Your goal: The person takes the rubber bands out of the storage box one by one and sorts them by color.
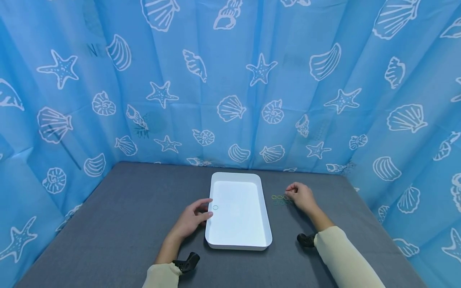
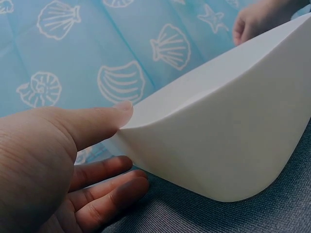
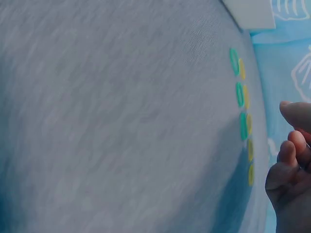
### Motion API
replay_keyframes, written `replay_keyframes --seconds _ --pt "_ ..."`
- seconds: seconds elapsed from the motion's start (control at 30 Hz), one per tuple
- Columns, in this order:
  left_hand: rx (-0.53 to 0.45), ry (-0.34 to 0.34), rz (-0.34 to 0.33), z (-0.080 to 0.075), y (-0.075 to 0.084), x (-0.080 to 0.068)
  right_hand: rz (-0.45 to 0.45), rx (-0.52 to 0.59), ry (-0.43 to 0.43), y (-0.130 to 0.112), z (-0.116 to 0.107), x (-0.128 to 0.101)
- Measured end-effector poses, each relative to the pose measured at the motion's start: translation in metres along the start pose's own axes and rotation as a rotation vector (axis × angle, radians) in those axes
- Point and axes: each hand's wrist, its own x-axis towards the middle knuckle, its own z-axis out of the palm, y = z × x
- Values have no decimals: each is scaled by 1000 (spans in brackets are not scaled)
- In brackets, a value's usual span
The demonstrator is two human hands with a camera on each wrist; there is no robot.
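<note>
Two hands are working at either side of a white tray [image 1: 238, 240] on the grey table [image 1: 119, 224].

Left hand [image 1: 191, 221] is steadying the tray's left rim, thumb on top, relaxed fingers lying against its wall, likely to keep it from sliding; one green ring [image 1: 215, 207] is lying inside near that rim. Right hand [image 1: 301, 197], fingers curling, is hovering over rows of small rings [image 1: 280, 199] just right of the tray; whether it is pinching one is unclear. Seashell curtains [image 1: 230, 80] are enclosing everything.

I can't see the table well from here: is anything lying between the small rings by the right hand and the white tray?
Nothing visible does. The rings lie on bare grey table just right of the white tray, with the right hand at their far end. Only the tray's raised rim has to be cleared.
</note>
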Motion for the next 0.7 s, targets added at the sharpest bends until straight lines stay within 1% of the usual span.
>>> replay_keyframes --seconds 0.13,0.3,0.47,0.7 --pt "-4 -11 13 0 0 -1 6 -9 31 -10 1 4" --pt "1 -4 15 0 1 -1 27 -25 54 -27 7 13" --pt "-2 -5 24 -1 1 -1 59 -5 46 -47 13 21" --pt "-5 -8 13 -1 2 -2 120 21 53 -75 20 28"
